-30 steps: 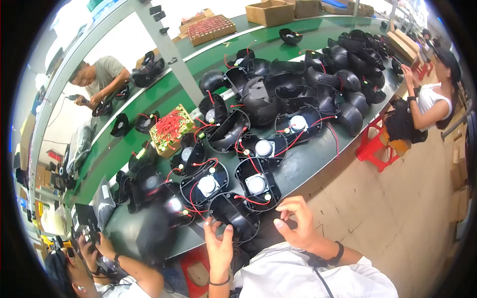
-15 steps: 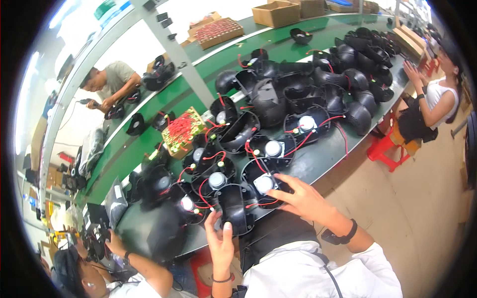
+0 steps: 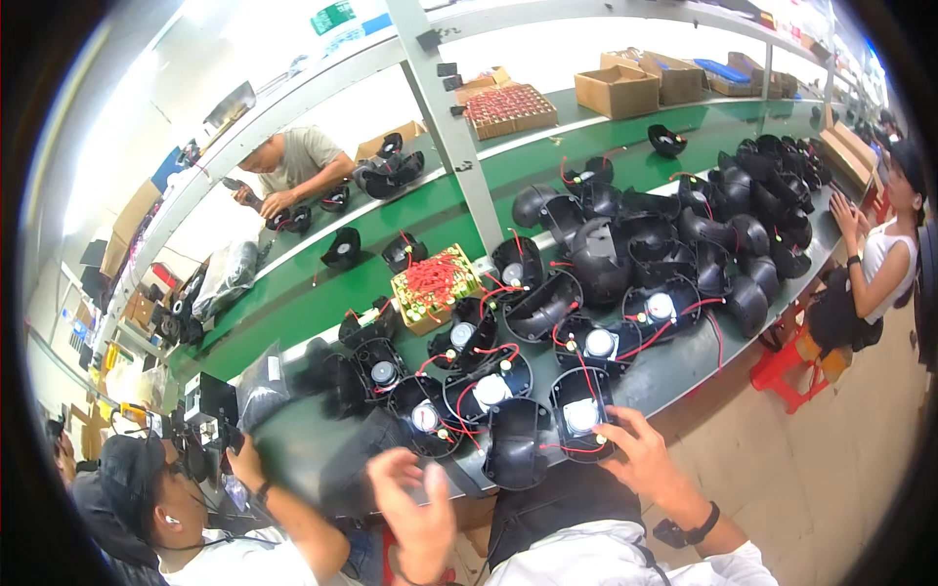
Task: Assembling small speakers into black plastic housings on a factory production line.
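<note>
My left hand [image 3: 415, 508] hovers at the table's near edge, slightly blurred, fingers apart and holding nothing. To its right stands an empty black curved shell [image 3: 516, 444], which it does not touch. My right hand [image 3: 643, 464] has its bent fingers apart at the right rim of a black shell [image 3: 561, 391], close to the round speaker [image 3: 582, 416] on a white square frame inside it. Red wires with small pale connectors run from this shell. Other black shells with speakers, such as one with a white speaker [image 3: 491, 392], lie just behind.
Beyond the shells, a yellow box of red-wired parts [image 3: 435, 288] sits beside a metal post [image 3: 454, 137]. Black housings [image 3: 611, 259] are heaped at the right. A green conveyor [image 3: 391, 249] runs behind. People work at left, across the belt and at right; a red stool [image 3: 787, 371] stands rightward.
The view has shifted, so the scene sits farther right and lower. My left hand has come away from the empty shell; my right fingers have moved from over the speaker to the shell's right rim.
</note>
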The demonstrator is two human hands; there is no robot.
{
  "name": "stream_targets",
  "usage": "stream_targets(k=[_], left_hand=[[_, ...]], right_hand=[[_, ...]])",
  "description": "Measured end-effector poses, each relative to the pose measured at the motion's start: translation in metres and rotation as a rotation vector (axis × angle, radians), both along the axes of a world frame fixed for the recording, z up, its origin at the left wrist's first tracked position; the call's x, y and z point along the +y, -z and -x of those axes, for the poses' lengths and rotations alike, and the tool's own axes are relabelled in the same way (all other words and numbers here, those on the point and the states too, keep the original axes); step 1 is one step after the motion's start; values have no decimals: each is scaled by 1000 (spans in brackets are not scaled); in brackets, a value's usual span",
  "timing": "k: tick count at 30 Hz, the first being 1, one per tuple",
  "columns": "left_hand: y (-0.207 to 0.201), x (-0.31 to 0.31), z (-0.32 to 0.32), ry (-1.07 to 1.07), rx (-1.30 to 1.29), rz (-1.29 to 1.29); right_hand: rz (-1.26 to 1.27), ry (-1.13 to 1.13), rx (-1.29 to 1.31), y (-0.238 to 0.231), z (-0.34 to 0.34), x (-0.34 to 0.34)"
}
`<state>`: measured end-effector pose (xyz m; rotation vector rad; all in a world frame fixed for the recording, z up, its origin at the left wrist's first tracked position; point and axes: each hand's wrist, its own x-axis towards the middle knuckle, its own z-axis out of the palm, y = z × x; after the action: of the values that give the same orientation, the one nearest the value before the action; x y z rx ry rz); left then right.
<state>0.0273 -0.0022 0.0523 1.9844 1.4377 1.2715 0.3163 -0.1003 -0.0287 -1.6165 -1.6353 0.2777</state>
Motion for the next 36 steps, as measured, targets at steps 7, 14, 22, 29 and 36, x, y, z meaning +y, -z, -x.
stream_targets(k=[7,14,22,29,36], left_hand=[[-40,264,31,141,323,93],[37,468,38,-45,906,110],[79,530,19,-74,1027,298],[84,517,15,61,1040,271],[83,524,25,78,1073,293]], right_hand=[[-134,116,29,44,6,21],[-167,56,5,68,3,24],[-178,104,23,57,9,28],[-207,129,-8,55,8,32],[-184,125,-4,56,10,33]])
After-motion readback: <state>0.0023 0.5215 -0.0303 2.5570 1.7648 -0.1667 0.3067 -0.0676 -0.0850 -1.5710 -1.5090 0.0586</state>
